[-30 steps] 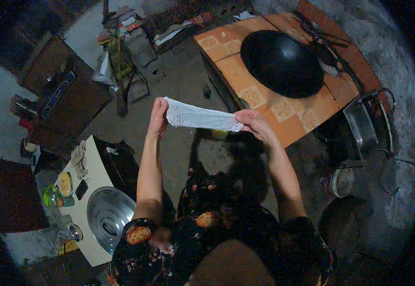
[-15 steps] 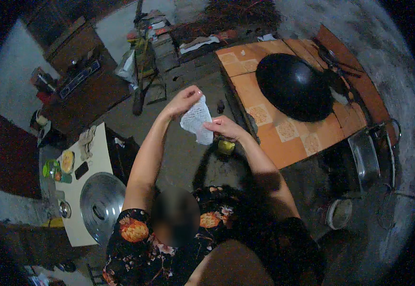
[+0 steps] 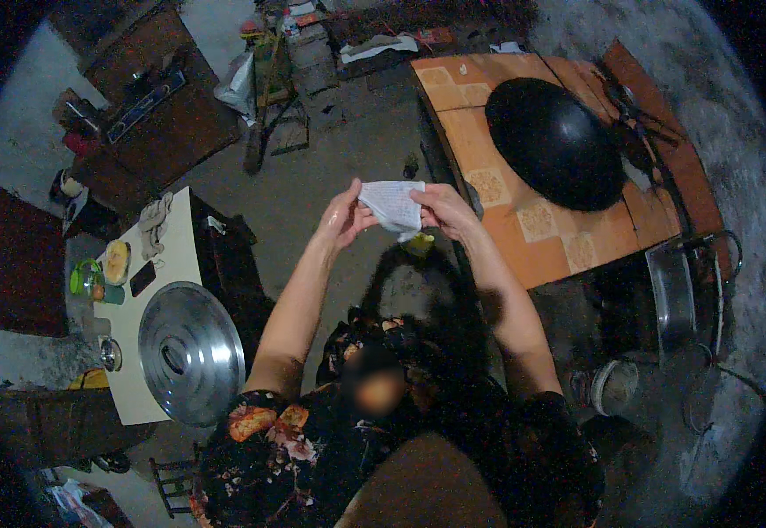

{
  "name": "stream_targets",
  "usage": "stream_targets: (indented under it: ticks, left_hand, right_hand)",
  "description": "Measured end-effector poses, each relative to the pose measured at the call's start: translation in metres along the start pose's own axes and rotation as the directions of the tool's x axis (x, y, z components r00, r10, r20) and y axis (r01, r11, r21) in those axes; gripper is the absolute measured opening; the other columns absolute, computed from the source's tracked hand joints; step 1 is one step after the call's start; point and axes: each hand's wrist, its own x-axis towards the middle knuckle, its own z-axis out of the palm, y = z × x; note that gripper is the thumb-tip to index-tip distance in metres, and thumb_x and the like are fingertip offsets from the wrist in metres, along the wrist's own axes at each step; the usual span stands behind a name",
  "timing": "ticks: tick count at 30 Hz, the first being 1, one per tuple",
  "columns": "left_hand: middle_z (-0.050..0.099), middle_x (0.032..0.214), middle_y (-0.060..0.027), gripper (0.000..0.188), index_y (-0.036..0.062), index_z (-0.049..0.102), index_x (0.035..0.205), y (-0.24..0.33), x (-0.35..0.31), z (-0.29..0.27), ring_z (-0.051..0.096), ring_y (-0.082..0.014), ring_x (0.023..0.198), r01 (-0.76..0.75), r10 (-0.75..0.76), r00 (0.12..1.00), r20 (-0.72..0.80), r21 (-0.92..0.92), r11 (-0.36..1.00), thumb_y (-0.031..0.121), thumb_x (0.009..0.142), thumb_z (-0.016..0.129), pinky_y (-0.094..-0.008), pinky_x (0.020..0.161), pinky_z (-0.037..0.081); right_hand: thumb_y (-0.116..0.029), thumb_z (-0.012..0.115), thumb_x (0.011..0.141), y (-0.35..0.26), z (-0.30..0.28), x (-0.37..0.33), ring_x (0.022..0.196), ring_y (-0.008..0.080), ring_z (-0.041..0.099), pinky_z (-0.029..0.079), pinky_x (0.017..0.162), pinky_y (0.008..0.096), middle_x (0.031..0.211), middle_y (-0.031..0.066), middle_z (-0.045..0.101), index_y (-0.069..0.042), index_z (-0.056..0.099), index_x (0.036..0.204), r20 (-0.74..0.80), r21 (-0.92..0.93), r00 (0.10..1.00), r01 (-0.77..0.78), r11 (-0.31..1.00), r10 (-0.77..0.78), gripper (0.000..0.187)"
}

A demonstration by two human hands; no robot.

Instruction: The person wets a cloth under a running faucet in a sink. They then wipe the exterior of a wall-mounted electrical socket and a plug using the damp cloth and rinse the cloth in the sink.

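Observation:
Between my two hands a small white cloth (image 3: 392,204) is stretched out in front of me, above the floor. My left hand (image 3: 346,216) pinches its left edge, thumb on top and fingers beneath. At the opposite edge my right hand (image 3: 446,211) has hold of it in the same way. The cloth's lower part sags toward a small yellow-green thing (image 3: 418,243) below, whose kind I cannot make out.
On my right, a black wok (image 3: 554,145) rests on the orange tiled stove top (image 3: 541,224). To my left, a pale table (image 3: 129,387) bears a large metal lid (image 3: 191,356), a phone (image 3: 143,278) and a cut squash (image 3: 117,262). A white bucket (image 3: 616,387) stands lower right.
My left hand has come down and its grip has shifted, so the cloth, upright before, now spans level between both hands. My right hand has moved slightly right and up.

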Motion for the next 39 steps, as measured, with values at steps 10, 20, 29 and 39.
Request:
stream_targets:
  ticks: [10,20,29,39]
  left_hand:
    - [0.061,0.079,-0.0068,0.02,0.001,0.056,0.083,0.016,0.013,-0.036,0.059,-0.0139,0.064,0.193,-0.129,0.974,-0.184,0.386,0.902,0.021,0.085,0.059,-0.0281,0.059,0.052]
    - [0.061,0.082,-0.0053,0.028,0.0048,0.061,0.103,0.011,0.014,-0.032,0.059,-0.0159,0.07,-0.095,0.189,0.982,-0.029,0.782,0.616,0.008,0.076,0.067,-0.0266,0.065,0.048]
    - [0.042,0.08,0.0031,0.027,0.0104,0.044,0.089,0.021,0.011,0.014,0.041,-0.0073,0.071,-0.199,0.214,0.975,0.055,0.644,0.739,0.037,0.091,0.045,-0.0248,0.058,0.039]
    - [0.044,0.068,-0.0004,0.034,0.0068,0.043,0.087,-0.027,0.053,0.001,0.044,-0.0079,0.058,-0.083,0.3,0.95,-0.084,0.86,0.504,0.04,0.092,0.04,-0.0247,0.05,0.04]
  right_hand:
    - [-0.012,0.07,0.075,0.021,-0.011,-0.007,0.06,0.0109,0.059,0.049,0.05,0.0217,0.079,0.009,0.064,0.004,0.059,0.1,-0.426,-0.116,0.885,0.154,0.981,-0.189,0.032]
    - [-0.007,0.07,0.066,0.033,-0.023,-0.008,0.07,0.0244,0.06,0.048,0.066,0.0286,0.082,0.0093,0.063,-0.005,0.064,0.094,-0.086,-0.933,0.662,0.209,0.294,-0.744,0.028]
    - [-0.014,0.059,0.082,-0.011,-0.026,-0.031,0.068,0.0074,0.056,0.045,0.062,0.0214,0.079,0.0018,0.062,-0.002,0.059,0.097,-0.159,-0.377,0.83,0.449,0.81,-0.535,0.019]
    - [-0.043,0.053,0.085,0.058,0.001,-0.018,0.118,0.025,0.043,0.033,0.099,0.0382,0.128,0.0131,0.045,0.002,0.038,0.127,0.009,0.704,0.999,0.031,0.709,-0.052,0.064]
